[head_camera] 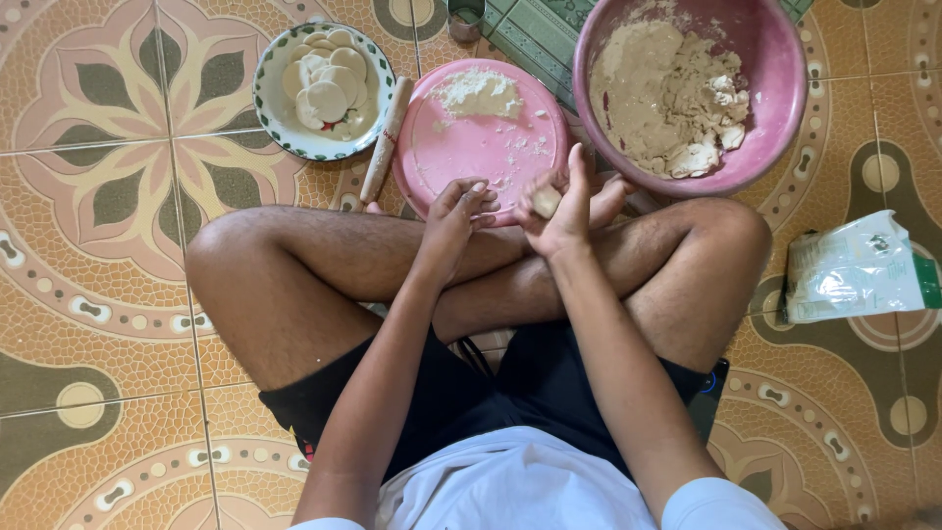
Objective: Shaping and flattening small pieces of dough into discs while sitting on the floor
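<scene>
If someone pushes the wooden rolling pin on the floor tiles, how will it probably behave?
The rolling pin is a round wooden cylinder lying on smooth floor tiles, so it would probably roll sideways easily. It looks stiff, not bendable. It lies close between the pink board and the plate, which may stop it soon.

Left hand (456, 211) loosely curled, right hand (561, 204) cupped, fingers closed, forearms nearly meeting

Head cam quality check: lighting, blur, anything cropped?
Head view: soft even daylight, weak shadows, no glare. Right hand and its dough piece slightly soft; left hand sharper. Pink bowl cropped at the top edge; mild wide-angle bending of floor tile lines.
</scene>
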